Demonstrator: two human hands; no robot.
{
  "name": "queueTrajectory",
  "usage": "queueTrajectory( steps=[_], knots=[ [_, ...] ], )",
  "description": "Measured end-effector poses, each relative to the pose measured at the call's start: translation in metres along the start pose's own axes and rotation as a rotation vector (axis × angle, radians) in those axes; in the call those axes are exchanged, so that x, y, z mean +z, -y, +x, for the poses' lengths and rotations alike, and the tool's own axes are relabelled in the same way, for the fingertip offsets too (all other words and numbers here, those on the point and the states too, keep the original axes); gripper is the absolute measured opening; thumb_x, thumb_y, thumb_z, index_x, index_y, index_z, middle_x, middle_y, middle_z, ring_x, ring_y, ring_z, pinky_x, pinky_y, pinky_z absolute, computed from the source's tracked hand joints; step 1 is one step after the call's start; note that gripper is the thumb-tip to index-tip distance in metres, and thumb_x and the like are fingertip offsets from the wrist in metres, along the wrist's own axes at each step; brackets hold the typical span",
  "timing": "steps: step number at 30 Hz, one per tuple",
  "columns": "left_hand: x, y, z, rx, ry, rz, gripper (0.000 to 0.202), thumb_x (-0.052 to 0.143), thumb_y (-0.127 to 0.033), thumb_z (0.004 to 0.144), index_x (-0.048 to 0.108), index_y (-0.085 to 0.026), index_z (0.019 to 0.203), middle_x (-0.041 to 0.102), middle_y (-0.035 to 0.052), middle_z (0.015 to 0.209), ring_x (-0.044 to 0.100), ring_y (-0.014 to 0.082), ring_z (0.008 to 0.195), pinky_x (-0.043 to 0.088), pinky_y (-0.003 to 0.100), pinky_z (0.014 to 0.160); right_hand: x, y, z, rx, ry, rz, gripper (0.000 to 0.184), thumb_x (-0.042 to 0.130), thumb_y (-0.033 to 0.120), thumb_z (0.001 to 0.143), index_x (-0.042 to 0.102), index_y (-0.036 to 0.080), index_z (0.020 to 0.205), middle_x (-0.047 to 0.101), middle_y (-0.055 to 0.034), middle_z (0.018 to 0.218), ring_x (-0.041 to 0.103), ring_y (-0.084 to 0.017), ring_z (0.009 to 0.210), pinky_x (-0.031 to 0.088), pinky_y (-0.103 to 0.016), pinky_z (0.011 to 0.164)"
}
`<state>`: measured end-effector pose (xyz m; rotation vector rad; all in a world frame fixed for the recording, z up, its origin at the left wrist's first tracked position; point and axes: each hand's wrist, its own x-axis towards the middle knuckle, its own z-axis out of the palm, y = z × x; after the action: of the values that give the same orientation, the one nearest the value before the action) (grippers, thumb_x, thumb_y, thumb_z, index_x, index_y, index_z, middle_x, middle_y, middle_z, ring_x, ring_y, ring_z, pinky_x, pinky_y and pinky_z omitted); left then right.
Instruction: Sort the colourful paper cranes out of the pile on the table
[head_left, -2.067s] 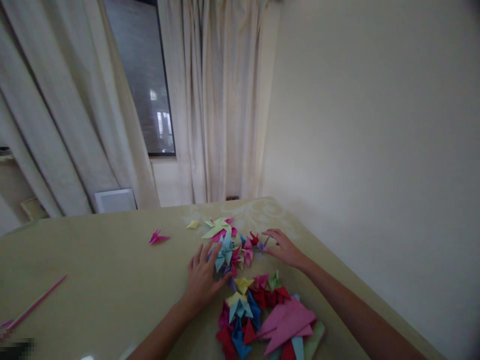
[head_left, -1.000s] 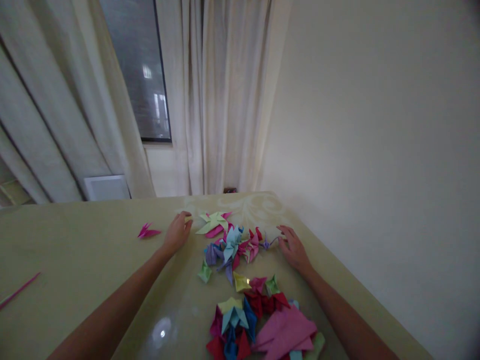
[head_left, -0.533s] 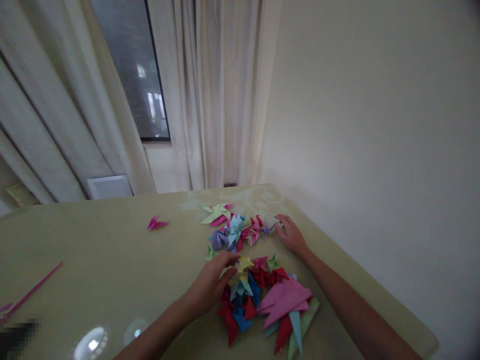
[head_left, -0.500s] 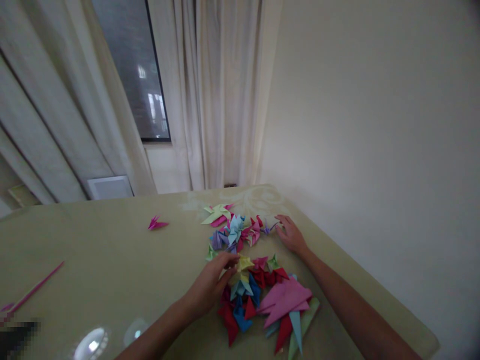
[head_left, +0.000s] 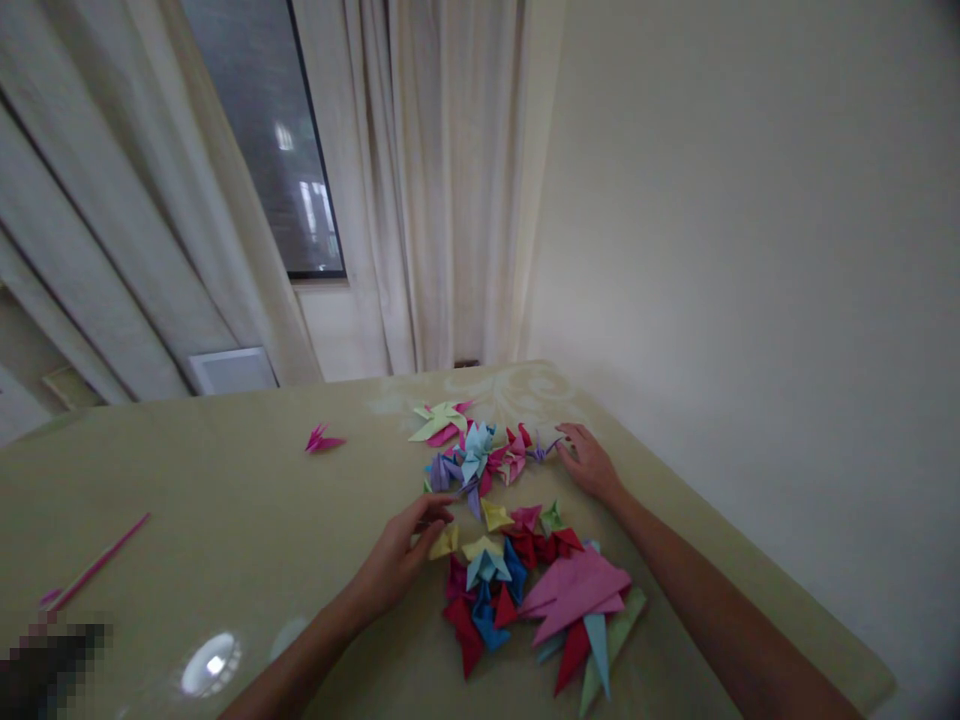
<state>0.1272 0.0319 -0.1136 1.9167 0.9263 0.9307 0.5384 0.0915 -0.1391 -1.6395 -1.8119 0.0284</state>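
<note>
My left hand (head_left: 401, 555) is over the left side of the folded-paper pile, its thumb and fingers curled around a small yellow folded-paper piece (head_left: 445, 542). Its fingertips come close to a purple folded piece (head_left: 471, 495). At the far right of the back group, the fingers of my right hand (head_left: 590, 465) pinch the thin tip of a purple paper crane (head_left: 540, 453). Between the hands lie a light blue paper crane (head_left: 475, 450), a pink one (head_left: 511, 462) and another yellow piece (head_left: 495, 515). Part of the back group is hidden behind my left fingers.
Nearer me are large pink folded paper (head_left: 577, 590), red and blue pieces (head_left: 491, 625). A pale green piece (head_left: 441, 420) lies at the back. One magenta crane (head_left: 322, 440) sits apart on the left. A thin pink stick (head_left: 105, 562) lies far left. A wall (head_left: 750, 300) borders the table's right.
My left hand has shifted left, and a yellow piece now shows beside its thumb, apart from the other yellow ones. My right hand stays at the purple crane. The view has shifted slightly.
</note>
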Motion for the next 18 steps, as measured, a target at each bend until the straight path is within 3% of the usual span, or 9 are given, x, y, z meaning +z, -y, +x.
queueTrajectory(
  steps=[5,8,10,12,14,16,18],
  knots=[
    [-0.041,0.023,-0.01,0.08,-0.279,0.276,0.023,0.051,-0.04,0.101,0.067,-0.023,0.102,0.071,0.0041,0.089,0.069,0.0199,0.082,0.058,0.032,0.077,-0.001,0.0,0.0,-0.004,0.005,-0.008,0.043,0.047,0.039,0.1,0.063,0.019,0.135,0.065,-0.0158,0.135,0.069,-0.028,0.11,0.055,-0.048,0.103],
    [-0.082,0.047,0.002,-0.046,-0.51,0.455,0.03,0.049,-0.043,0.096,0.064,-0.021,0.11,0.07,0.0084,0.102,0.067,0.0235,0.09,0.059,0.037,0.082,0.0,0.001,0.0,-0.007,0.011,-0.011,0.042,0.047,0.039,0.1,0.063,0.02,0.134,0.064,-0.0157,0.137,0.068,-0.029,0.113,0.056,-0.047,0.103],
    [-0.11,0.065,0.018,-0.149,-0.628,0.52,0.044,0.049,-0.04,0.091,0.059,-0.016,0.127,0.066,0.0178,0.124,0.064,0.0317,0.11,0.057,0.049,0.095,0.0,0.001,0.0,-0.009,0.015,-0.017,0.042,0.047,0.039,0.1,0.063,0.021,0.134,0.064,-0.0156,0.137,0.068,-0.029,0.113,0.056,-0.048,0.103],
    [-0.134,0.081,0.035,-0.219,-0.678,0.556,0.057,0.051,-0.037,0.088,0.051,-0.01,0.138,0.057,0.0252,0.141,0.051,0.0397,0.135,0.044,0.062,0.113,0.001,0.001,0.001,-0.013,0.017,-0.025,0.042,0.048,0.038,0.099,0.063,0.021,0.134,0.064,-0.0152,0.136,0.069,-0.029,0.112,0.055,-0.048,0.103],
    [-0.152,0.094,0.05,-0.276,-0.681,0.57,0.063,0.055,-0.036,0.086,0.049,-0.009,0.142,0.051,0.0275,0.15,0.038,0.0428,0.149,0.03,0.069,0.121,0.001,-0.001,0.001,-0.016,0.015,-0.031,0.041,0.047,0.035,0.098,0.063,0.021,0.133,0.065,-0.0142,0.135,0.069,-0.028,0.111,0.055,-0.047,0.103],
    [-0.166,0.103,0.062,-0.328,-0.649,0.559,0.059,0.059,-0.038,0.084,0.054,-0.012,0.137,0.055,0.0267,0.147,0.04,0.0454,0.148,0.029,0.072,0.119,0.002,-0.004,0.001,-0.018,0.007,-0.036,0.042,0.045,0.031,0.097,0.063,0.021,0.133,0.066,-0.0136,0.134,0.069,-0.027,0.112,0.054,-0.046,0.105],
    [-0.174,0.108,0.071,-0.364,-0.596,0.531,0.047,0.061,-0.041,0.082,0.062,-0.015,0.121,0.067,0.0243,0.13,0.054,0.047,0.135,0.037,0.073,0.113,0.003,-0.007,0.002,-0.018,-0.005,-0.038,0.042,0.044,0.028,0.096,0.064,0.02,0.133,0.066,-0.0136,0.132,0.068,-0.027,0.114,0.053,-0.046,0.106]
  ],
)
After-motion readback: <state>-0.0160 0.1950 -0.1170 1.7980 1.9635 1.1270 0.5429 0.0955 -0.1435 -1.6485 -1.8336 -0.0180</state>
